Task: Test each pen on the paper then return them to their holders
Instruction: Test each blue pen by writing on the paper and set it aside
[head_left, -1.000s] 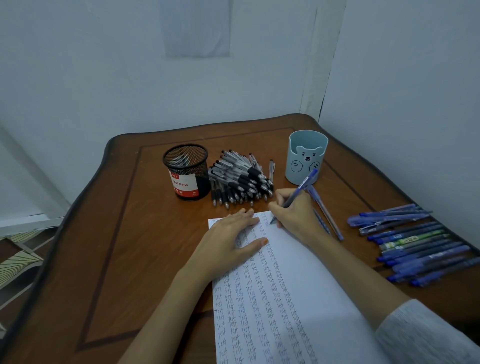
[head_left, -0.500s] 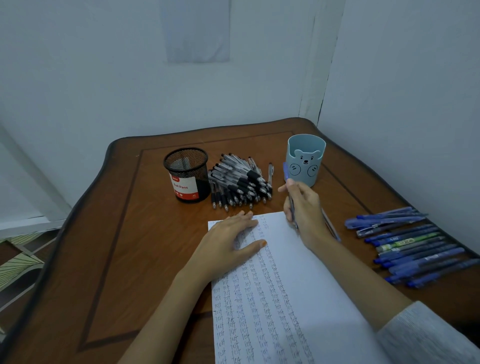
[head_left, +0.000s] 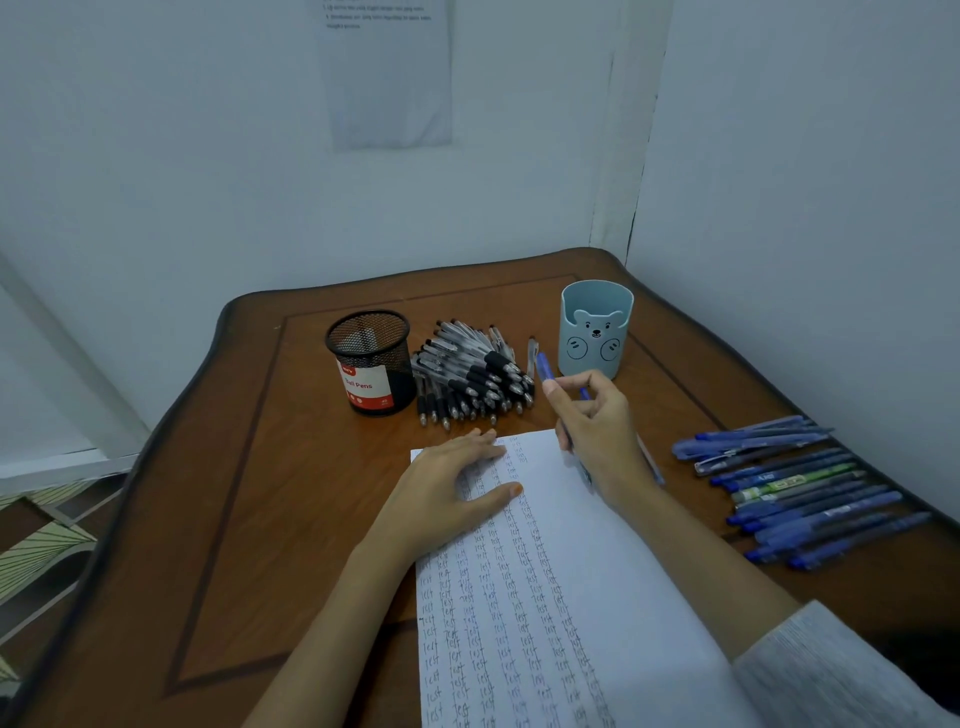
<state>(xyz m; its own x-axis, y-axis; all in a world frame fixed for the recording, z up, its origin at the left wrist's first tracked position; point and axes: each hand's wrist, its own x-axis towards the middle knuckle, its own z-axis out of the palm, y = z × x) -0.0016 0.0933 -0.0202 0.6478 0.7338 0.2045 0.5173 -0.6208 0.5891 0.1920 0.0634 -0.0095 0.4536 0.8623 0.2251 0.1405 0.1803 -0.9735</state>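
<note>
My right hand (head_left: 597, 431) grips a blue pen (head_left: 545, 370), raised off the paper with one end sticking up toward the blue bear holder (head_left: 597, 332). The white sheet (head_left: 613, 561) is covered with columns of the word "test". Flat on its top left corner lies my left hand (head_left: 452, 493), fingers spread. A heap of black pens (head_left: 472, 379) lies beside the black mesh holder (head_left: 371, 364). Several blue pens (head_left: 795, 488) lie in a row at the right. Another blue pen (head_left: 653, 467) lies partly hidden behind my right wrist.
The brown wooden table (head_left: 234, 519) stands in a corner, with white walls close behind and to the right. One lone pen (head_left: 531, 353) lies between the black heap and the bear holder. A printed sheet (head_left: 389, 73) hangs on the back wall.
My right hand has lifted the blue pen from the paper and turned it nearly upright, moving it toward the bear holder. My left hand has stayed on the sheet.
</note>
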